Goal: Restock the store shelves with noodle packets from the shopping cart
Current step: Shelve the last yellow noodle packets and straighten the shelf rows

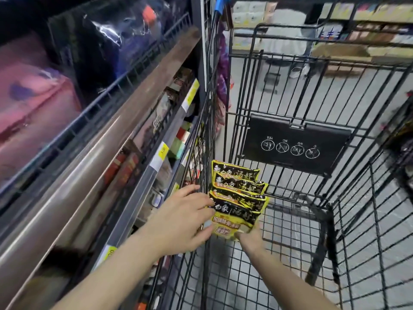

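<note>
A fanned stack of several black-and-yellow noodle packets (239,198) is held up inside the black wire shopping cart (312,108), close to its left wall. My right hand (251,238) grips the stack from underneath at its near end. My left hand (185,218) reaches over the cart's left side, and its fingers touch the left edge of the packets. The store shelves (125,135) run along the left, tightly beside the cart, with packaged goods behind wire fronts.
Yellow price tags (163,151) line the shelf edges. A black fold-down child-seat panel (295,144) stands at the cart's far end. A person (288,30) stands in the aisle beyond the cart. The cart's wire floor (279,242) shows grey flooring beneath.
</note>
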A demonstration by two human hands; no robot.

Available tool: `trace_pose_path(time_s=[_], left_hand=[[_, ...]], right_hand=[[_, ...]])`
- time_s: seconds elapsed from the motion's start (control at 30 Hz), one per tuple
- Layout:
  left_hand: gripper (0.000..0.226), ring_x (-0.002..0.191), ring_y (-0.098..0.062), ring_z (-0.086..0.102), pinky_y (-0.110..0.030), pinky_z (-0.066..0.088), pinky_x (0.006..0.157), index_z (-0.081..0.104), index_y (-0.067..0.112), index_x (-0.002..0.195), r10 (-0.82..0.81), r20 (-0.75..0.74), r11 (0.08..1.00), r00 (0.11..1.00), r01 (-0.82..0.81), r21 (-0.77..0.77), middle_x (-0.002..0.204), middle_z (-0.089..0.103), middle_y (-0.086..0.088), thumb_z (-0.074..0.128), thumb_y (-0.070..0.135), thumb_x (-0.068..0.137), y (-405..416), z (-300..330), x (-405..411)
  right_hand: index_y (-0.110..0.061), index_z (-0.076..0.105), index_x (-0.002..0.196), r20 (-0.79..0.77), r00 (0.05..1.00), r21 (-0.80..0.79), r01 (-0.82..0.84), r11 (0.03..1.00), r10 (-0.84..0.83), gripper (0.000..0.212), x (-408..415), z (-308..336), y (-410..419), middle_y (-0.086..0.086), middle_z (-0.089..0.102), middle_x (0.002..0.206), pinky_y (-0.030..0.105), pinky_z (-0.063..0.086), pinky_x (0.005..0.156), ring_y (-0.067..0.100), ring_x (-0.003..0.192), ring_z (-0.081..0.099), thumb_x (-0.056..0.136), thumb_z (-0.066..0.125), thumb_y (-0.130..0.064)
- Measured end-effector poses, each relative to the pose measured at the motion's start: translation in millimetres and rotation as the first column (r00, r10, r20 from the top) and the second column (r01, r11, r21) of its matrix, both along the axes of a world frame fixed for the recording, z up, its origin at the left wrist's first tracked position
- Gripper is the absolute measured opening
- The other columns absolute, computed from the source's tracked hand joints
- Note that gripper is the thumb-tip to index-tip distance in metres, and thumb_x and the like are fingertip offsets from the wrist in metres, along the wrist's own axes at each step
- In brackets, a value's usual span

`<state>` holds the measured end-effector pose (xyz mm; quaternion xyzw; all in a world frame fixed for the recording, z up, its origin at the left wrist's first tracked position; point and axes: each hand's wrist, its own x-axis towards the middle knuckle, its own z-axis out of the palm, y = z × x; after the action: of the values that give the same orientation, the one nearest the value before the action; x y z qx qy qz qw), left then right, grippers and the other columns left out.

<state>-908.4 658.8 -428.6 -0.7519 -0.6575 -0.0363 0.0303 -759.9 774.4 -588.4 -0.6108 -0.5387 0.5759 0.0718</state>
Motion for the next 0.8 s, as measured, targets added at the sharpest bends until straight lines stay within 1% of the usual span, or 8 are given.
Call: trace_pose_path(time_s=[0.07,0.17,0.27,0.37,0.53,0.63,0.7,0.8], left_hand=[[0.036,0.094,-0.010,0.065,-0.034,0.030,0.102,0.074,0.021,0.090,0.004,0.017,1.000,1.000,-0.004,0.013,0.094,0.071,0.008,0.045,0.043,0.086,-0.4,-0.1,0.7],[0.036,0.089,-0.010,0.065,-0.033,0.029,0.102,0.074,0.021,0.087,0.007,0.030,1.000,1.000,-0.007,0.010,0.089,0.070,0.009,0.045,0.043,0.084,0.2,0.8,0.9],[0.036,0.085,-0.009,0.066,-0.033,0.028,0.103,0.074,0.021,0.086,0.007,0.031,1.000,0.999,-0.007,-0.016,0.086,0.071,0.009,0.046,0.044,0.084,0.5,1.8,1.2],[0.037,0.082,-0.008,0.066,-0.034,0.027,0.105,0.074,0.020,0.084,0.008,0.042,1.000,0.999,-0.007,-0.027,0.084,0.071,0.009,0.045,0.043,0.085,0.4,2.4,1.5],[0.037,0.077,-0.007,0.065,-0.035,0.019,0.111,0.074,0.020,0.083,0.024,0.024,0.998,0.999,-0.023,-0.061,0.077,0.070,0.010,0.044,0.043,0.085,-0.4,3.4,1.7],[0.039,0.074,-0.008,0.063,-0.038,0.016,0.114,0.072,0.021,0.084,0.035,-0.027,0.990,0.999,-0.038,-0.137,0.074,0.067,0.010,0.042,0.046,0.082,-2.3,3.9,1.7],[0.040,0.077,-0.011,0.064,-0.042,0.024,0.115,0.070,0.020,0.086,0.064,-0.064,0.975,0.996,-0.076,-0.207,0.077,0.066,0.007,0.041,0.047,0.081,1.7,10.7,6.1],[0.036,0.105,-0.022,0.057,-0.038,0.035,0.105,0.058,0.015,0.111,0.218,-0.037,0.921,0.975,-0.218,-0.324,0.109,0.061,-0.003,0.038,0.039,0.092,16.8,19.3,25.4]], right_hand=[[-0.003,0.038,0.128,0.019,0.997,-0.006,0.076,0.997,-0.076,0.055,-2.7,-1.7,-2.2,-0.002,0.059,0.086,0.023,0.044,0.073,0.019,0.086,0.052,0.080,0.062,0.010],[-0.018,0.049,0.114,0.021,0.997,0.008,0.079,0.997,-0.079,0.049,3.3,-10.7,-1.4,0.006,0.067,0.103,0.034,0.051,0.085,0.024,0.089,0.061,0.073,0.074,-0.008],[-0.022,0.060,0.090,0.112,0.994,0.018,-0.008,1.000,0.006,0.027,10.8,-17.9,1.9,0.005,0.071,0.088,0.040,0.057,0.075,0.024,0.079,0.065,0.070,0.078,-0.029],[-0.017,0.066,0.074,0.061,0.998,0.046,-0.006,0.999,0.003,0.017,15.8,-3.5,3.2,0.003,0.071,0.073,0.032,0.055,0.061,0.018,0.065,0.066,0.069,0.082,-0.021],[-0.021,0.061,0.088,-0.067,0.998,0.090,0.002,0.996,0.004,0.028,27.2,21.6,6.1,0.001,0.069,0.088,0.038,0.056,0.076,0.021,0.082,0.067,0.070,0.081,-0.018],[-0.022,0.059,0.099,-0.048,0.999,0.140,0.010,0.990,-0.003,0.027,42.5,54.3,17.1,-0.001,0.070,0.091,0.042,0.056,0.080,0.019,0.084,0.067,0.077,0.075,-0.022],[-0.020,0.058,0.099,-0.100,0.994,0.120,0.049,0.992,-0.037,0.022,57.0,85.5,26.5,0.003,0.071,0.091,0.040,0.059,0.075,0.021,0.079,0.070,0.082,0.070,-0.016],[-0.011,0.061,0.093,-0.157,0.983,0.102,0.112,0.988,-0.095,0.010,87.0,134.6,42.3,0.008,0.071,0.085,0.023,0.058,0.054,0.018,0.068,0.070,0.085,0.065,-0.010]])
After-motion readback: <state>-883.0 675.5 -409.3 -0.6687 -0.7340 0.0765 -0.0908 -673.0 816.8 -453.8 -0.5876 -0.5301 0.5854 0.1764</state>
